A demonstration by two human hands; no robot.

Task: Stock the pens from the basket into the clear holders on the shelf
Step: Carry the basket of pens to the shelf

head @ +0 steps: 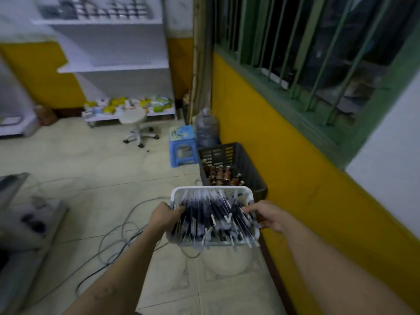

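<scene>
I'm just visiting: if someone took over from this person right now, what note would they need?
Left hand: fingers grip the left rim of the white basket.
Right hand: holds the basket's right rim.
Pens: piled in the basket, which is carried above the floor.
Shelf: across the room in the far corner. The things on its top tier are too blurred to tell whether they are the clear holders.
Done: the basket is in hand.
Left: carry it to the shelf and stock the pens; none shows as stocked yet.
</scene>
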